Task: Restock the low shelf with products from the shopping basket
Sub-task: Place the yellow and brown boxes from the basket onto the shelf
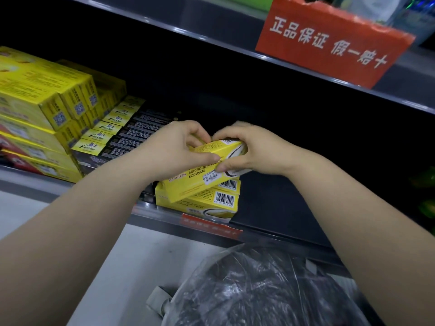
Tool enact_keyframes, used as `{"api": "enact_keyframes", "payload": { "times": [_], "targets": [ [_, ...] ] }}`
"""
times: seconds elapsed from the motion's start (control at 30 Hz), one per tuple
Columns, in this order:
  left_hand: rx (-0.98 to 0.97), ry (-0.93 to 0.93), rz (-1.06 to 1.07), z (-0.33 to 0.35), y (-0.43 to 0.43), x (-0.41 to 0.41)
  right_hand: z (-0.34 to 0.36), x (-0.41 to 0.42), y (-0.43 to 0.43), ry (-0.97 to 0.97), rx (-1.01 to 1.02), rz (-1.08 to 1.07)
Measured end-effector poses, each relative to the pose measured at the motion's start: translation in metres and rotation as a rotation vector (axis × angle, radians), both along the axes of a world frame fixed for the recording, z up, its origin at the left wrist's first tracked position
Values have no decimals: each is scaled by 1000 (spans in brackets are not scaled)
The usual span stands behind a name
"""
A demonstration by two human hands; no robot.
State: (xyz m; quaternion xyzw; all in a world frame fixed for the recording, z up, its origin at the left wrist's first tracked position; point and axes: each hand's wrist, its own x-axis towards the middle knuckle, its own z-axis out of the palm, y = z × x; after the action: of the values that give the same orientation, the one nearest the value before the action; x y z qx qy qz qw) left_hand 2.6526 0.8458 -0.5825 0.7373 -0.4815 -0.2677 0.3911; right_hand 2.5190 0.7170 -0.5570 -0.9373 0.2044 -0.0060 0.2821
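Black flat cartons (131, 137) at left set line to match. My left hand (181, 149) curls round long yellow cardboard box (197, 178), thumb on top face. My right hand (254, 154) pinches its right end. Box tilted, low end seemingly on stack of same yellow boxes (211, 203) at front of dark low shelf (270, 196). Level it, square edges flush (no overhang), then release.

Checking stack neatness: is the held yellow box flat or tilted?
Tilted. Left hand and right hand grip the top yellow box; its right end is lifted above the lower box.
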Motion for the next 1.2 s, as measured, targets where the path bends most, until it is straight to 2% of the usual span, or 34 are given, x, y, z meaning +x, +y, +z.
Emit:
{"api": "enact_keyframes", "payload": {
  "times": [0.1,0.2,0.33,0.4,0.47,0.57,0.63,0.77,1.07,1.2],
  "targets": [
    [-142,-162,131,-2,-2,3,-10,-7,-14,5,-98,-77],
    [-241,-147,269,-2,-1,8,-22,-15,-35,-78,-176,-257],
    [31,-107,93,-18,2,1,-36,-4,-63,-153,-241,-511],
    [152,-236,0,-27,3,-6,-45,13,-73,-110,-296,-550],
    [190,-350,-46,-30,4,-11,-53,31,-78,-75,-321,-574],
    [239,-386,-141,-35,4,-17,-69,52,-80,4,-228,-535],
    [274,-396,-182,-39,4,-20,-80,60,-79,127,-161,-471],
    [302,-399,-200,-45,5,-19,-92,63,-77,323,-176,-372],
    [241,-321,-119,-49,3,-19,-79,50,-58,342,-188,-288],
    [91,-220,-77,-45,-9,-32,-52,22,-43,347,-201,-333]
  ]
}}
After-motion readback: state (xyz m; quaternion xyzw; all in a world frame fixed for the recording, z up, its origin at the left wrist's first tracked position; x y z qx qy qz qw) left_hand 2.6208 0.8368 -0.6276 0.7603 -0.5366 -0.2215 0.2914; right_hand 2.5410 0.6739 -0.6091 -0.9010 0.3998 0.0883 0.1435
